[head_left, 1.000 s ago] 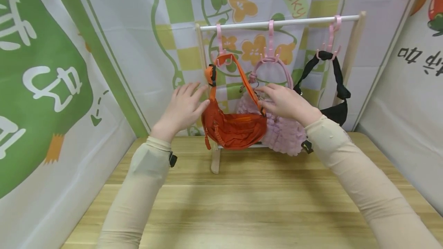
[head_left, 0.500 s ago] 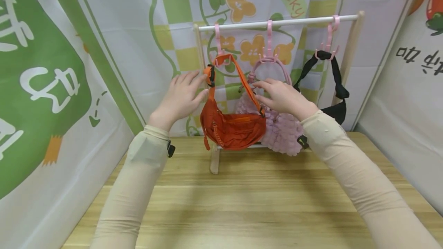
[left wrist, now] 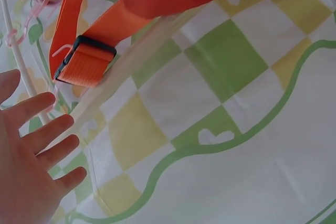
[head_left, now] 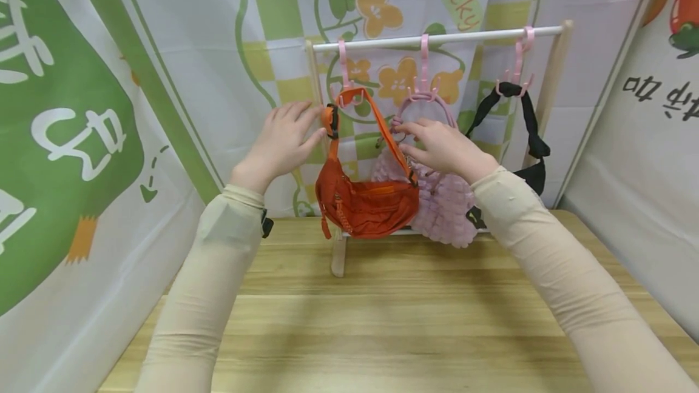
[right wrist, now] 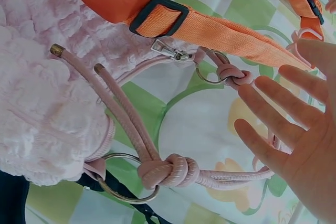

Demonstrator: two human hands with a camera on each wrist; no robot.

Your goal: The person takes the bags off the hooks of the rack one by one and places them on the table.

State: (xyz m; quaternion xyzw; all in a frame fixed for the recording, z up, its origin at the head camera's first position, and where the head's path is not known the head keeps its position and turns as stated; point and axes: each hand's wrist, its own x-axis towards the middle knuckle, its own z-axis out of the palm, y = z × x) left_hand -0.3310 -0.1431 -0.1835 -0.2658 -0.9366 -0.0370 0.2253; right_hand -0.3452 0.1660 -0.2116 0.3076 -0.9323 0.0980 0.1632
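An orange-red waist bag (head_left: 371,208) hangs by its strap (head_left: 382,126) from the leftmost pink hook (head_left: 345,68). My left hand (head_left: 281,141), fingers extended, is beside the strap's black buckle (head_left: 332,121); in the left wrist view a gap shows between the fingers and the buckle (left wrist: 86,59). My right hand (head_left: 445,147) is at the strap's right side, in front of a fluffy pink handbag (head_left: 445,217). In the right wrist view its fingers spread below the orange strap (right wrist: 226,32), near the pink handbag's knotted cord handle (right wrist: 168,171), and hold nothing.
A rack with a white rail (head_left: 382,45) and wooden posts stands at the back of the wooden table (head_left: 349,320). A black bag (head_left: 532,176) hangs at the right from another pink hook (head_left: 520,62). Printed curtains (head_left: 185,11) enclose the table.
Both hands have risen a little alongside the orange strap, the left also drifting slightly left. The bags still hang from their hooks, and the head view has shifted slightly.
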